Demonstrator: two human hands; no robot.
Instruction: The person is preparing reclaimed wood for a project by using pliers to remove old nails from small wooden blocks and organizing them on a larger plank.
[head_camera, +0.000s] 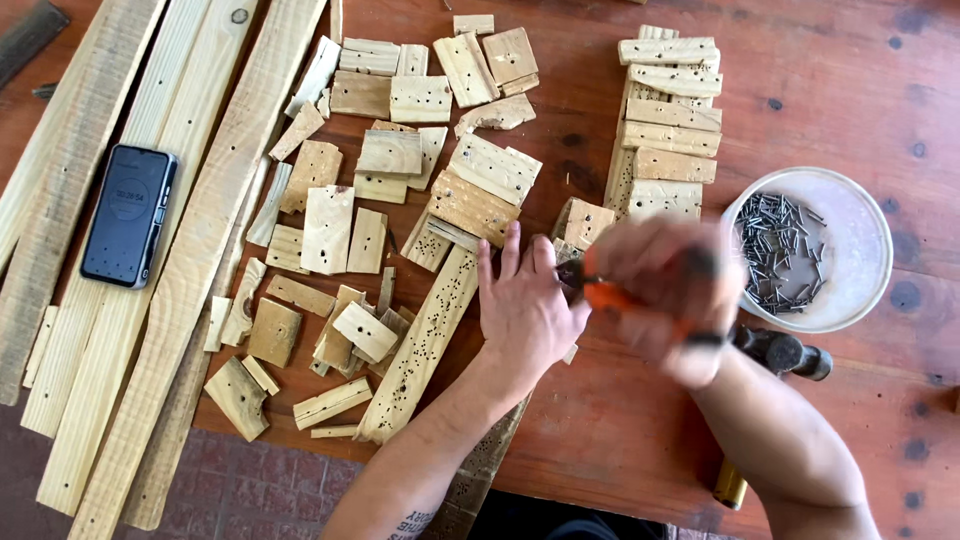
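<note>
My left hand (522, 305) lies flat, fingers spread, pressing down on a wood piece that it mostly hides, at the middle of the table. My right hand (665, 285) is blurred with motion just to its right, closed around an orange-handled tool (607, 296) whose dark tip meets the wood by my left thumb. A long strip of wood full of nail holes (425, 340) lies right beside my left hand. A hammer (785, 352) rests under my right forearm, with its handle end (729, 487) near the table edge.
A white bowl of nails (810, 250) stands at the right. Several small wood offcuts (330, 230) cover the table's middle and left, with a stack of drilled slats (668, 130) at the back. Long planks (190, 250) and a phone (128, 213) lie at the left.
</note>
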